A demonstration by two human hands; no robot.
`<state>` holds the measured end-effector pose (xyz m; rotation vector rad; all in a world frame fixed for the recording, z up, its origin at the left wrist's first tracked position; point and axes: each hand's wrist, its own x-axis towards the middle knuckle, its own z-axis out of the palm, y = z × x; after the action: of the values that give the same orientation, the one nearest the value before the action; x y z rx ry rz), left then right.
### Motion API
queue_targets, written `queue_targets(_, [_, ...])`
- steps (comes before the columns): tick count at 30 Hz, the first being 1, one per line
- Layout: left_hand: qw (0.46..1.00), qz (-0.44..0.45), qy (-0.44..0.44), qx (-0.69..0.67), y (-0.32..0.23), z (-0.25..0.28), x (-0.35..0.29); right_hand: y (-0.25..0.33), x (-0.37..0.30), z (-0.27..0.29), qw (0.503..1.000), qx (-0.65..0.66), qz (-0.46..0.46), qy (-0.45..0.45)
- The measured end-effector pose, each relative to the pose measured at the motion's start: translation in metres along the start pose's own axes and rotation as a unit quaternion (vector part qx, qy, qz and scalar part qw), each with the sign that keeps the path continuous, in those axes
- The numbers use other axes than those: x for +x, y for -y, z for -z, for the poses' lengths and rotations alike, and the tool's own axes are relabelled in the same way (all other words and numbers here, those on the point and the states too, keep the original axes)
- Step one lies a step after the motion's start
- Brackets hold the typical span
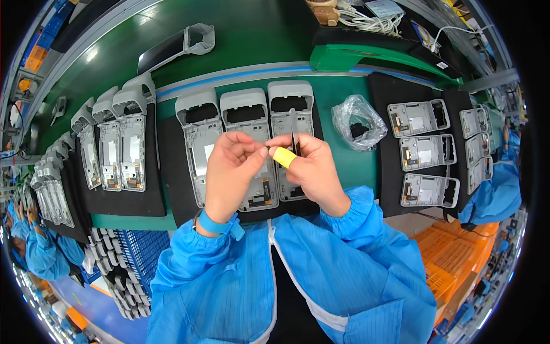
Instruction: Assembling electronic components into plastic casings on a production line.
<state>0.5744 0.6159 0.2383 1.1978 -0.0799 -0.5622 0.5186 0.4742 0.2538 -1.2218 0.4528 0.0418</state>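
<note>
Tweezers [294, 129] point away from the body in the right hand [315, 172], whose grip is clamped around them; the left hand [232, 169] has thumb and finger pinched together, seemingly on a small dark piece [267, 147] just above the middle housing [258, 183]. That piece looks very light and easy to drop, perhaps fragile, so its edges seem the safest hold; its exact shape is too small to tell. The middle housing itself seems stiff, fairly light plastic, best taken by its long outer sides, away from the exposed interior. Hands and tweezers hide part of it, and 1 gray housing sits close on each side of it. Right of the middle housing, a clear plastic bag [366, 117] lies on the counter [335, 94]; farther right are 3 open housings [418, 152].
</note>
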Motion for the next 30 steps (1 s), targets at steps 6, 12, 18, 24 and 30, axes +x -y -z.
queue_targets(6, [0.994, -0.092, -0.020, 0.050, -0.005, -0.007, -0.012, -0.013, 0.007, -0.002, 0.972, -0.117, 0.202, 0.029])
queue_targets(12, [0.995, -0.045, -0.071, 0.055, -0.004, -0.007, -0.016, -0.022, 0.001, -0.011, 0.960, 0.262, -0.033, 0.089])
queue_targets(18, [0.991, -0.074, -0.091, 0.068, 0.005, -0.007, -0.017, -0.030, -0.003, -0.022, 0.961, 0.274, 0.023, 0.035])
queue_targets(24, [0.968, -0.195, -0.075, 0.138, 0.015, -0.009, -0.017, -0.026, -0.006, -0.014, 0.986, 0.152, 0.045, 0.053])
queue_targets(30, [0.899, -0.333, -0.037, 0.282, 0.024, 0.011, -0.011, 0.001, -0.004, 0.011, 0.954, 0.225, 0.196, -0.011])
